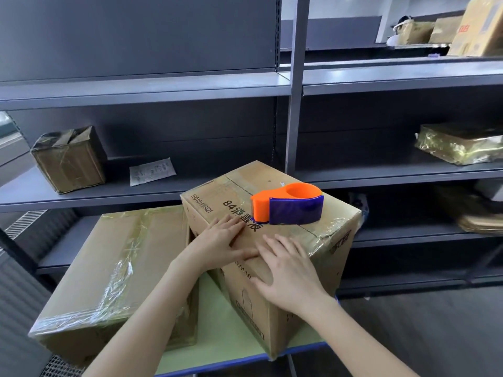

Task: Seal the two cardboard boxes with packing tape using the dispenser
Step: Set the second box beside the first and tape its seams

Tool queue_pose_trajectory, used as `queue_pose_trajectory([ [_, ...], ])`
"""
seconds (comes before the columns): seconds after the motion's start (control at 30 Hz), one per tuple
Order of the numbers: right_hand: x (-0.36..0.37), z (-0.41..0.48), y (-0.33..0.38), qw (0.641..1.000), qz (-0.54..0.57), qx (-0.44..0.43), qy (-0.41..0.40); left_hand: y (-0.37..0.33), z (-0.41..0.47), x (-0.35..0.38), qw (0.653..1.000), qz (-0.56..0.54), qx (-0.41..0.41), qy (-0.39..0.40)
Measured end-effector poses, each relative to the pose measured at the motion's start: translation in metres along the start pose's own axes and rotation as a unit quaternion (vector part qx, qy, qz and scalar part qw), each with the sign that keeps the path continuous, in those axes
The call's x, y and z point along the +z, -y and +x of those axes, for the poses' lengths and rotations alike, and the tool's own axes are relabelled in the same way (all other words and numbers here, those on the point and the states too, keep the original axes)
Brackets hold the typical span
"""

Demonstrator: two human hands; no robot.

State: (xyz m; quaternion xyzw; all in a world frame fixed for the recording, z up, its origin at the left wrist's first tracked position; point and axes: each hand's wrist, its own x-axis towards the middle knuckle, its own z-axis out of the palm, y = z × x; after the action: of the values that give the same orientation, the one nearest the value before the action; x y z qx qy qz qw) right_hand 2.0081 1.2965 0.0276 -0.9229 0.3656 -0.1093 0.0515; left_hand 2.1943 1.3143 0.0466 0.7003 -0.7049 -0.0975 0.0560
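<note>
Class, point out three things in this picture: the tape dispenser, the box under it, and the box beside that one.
Dispenser [295,210]: head view, purple side panel.
Printed box [239,183]: head view, far part of its top.
Taped box [109,268]: head view, middle of its top.

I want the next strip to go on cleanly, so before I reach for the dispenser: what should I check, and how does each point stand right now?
1. Hands free: ok; left hand and right hand lie flat on the printed box, holding nothing.
2. Dispenser reachable: ok; the tape dispenser rests on that box, just beyond them.
3. Flaps closed: ok.
4. Top seam taped: cannot tell.
5. Box footing: not ok; its near corner reaches the table front edge.
6. Plain box taped: ok; clear tape crosses its top.
</note>
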Motion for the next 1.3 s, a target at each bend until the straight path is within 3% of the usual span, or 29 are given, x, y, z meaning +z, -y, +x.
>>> queue_pose_trajectory([
  [0.23, -0.025, -0.015, -0.040, 0.993, -0.009, -0.029, 0.118, -0.014, -0.009, 0.018, 0.996, 0.064, 0.033, -0.058],
  [0.4, -0.038, -0.031, -0.055, 0.984, -0.028, -0.034, 0.172, -0.034, -0.012, 0.036, 0.977, 0.115, 0.078, -0.160],
  [0.5, -0.044, -0.035, -0.072, 0.981, -0.011, -0.050, 0.189, -0.044, -0.012, 0.049, 0.960, 0.127, 0.087, -0.235],
  [0.73, -0.059, -0.036, -0.119, 0.977, 0.035, -0.044, 0.206, -0.090, -0.003, 0.058, 0.936, 0.163, 0.066, -0.305],
  [0.93, -0.060, -0.020, -0.155, 0.977, 0.089, 0.004, 0.193, -0.122, 0.016, 0.065, 0.936, 0.165, 0.000, -0.310],
  [1.03, -0.056, -0.014, -0.155, 0.989, 0.077, 0.013, 0.126, -0.124, 0.022, 0.058, 0.950, 0.108, -0.026, -0.291],
  [1.13, -0.059, -0.010, -0.149, 0.993, 0.090, 0.020, 0.079, -0.117, 0.028, 0.042, 0.953, -0.020, -0.097, -0.285],
  [1.3, -0.060, 0.017, -0.141, 0.995, 0.091, 0.028, -0.022, -0.096, 0.052, 0.026, 0.909, -0.235, -0.181, -0.294],
])
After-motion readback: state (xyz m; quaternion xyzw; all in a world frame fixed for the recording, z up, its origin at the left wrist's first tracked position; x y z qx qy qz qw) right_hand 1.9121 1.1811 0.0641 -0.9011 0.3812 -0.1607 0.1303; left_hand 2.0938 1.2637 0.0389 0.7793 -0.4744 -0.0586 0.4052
